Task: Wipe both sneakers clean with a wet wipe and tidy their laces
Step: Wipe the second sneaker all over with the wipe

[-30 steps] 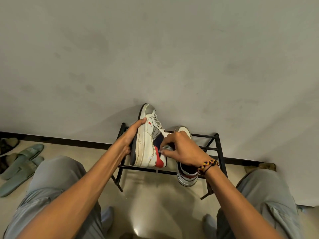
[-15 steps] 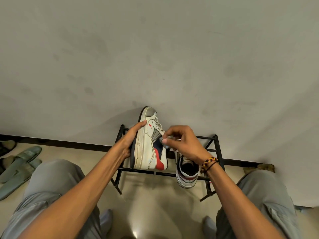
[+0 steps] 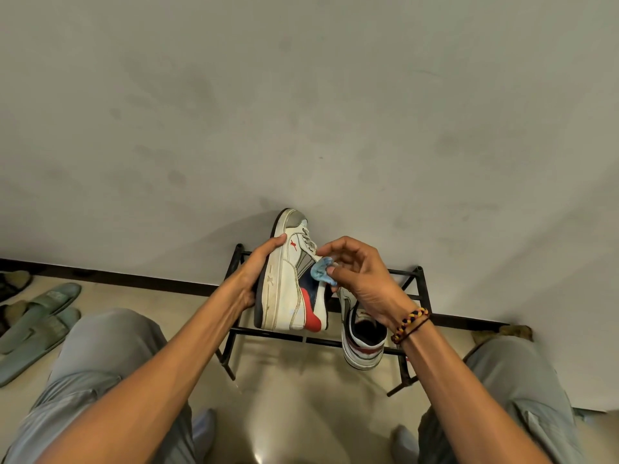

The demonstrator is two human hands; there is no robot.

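While 2 hands (image 3: pixel 360 279) work, 2 sneakers (image 3: pixel 289 289)

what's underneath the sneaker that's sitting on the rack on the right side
The second sneaker rests on the black shoe rack, heel past the front bar; pale floor shows below. The right hand covers its front half, hiding what supports that.

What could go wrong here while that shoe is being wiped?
The left hand props the sneaker on its side on a thin bar of the rack; it might slip off. The second sneaker overhangs the front bar and could be knocked down. The balled wipe, pinched by the right hand, may snag the laces.
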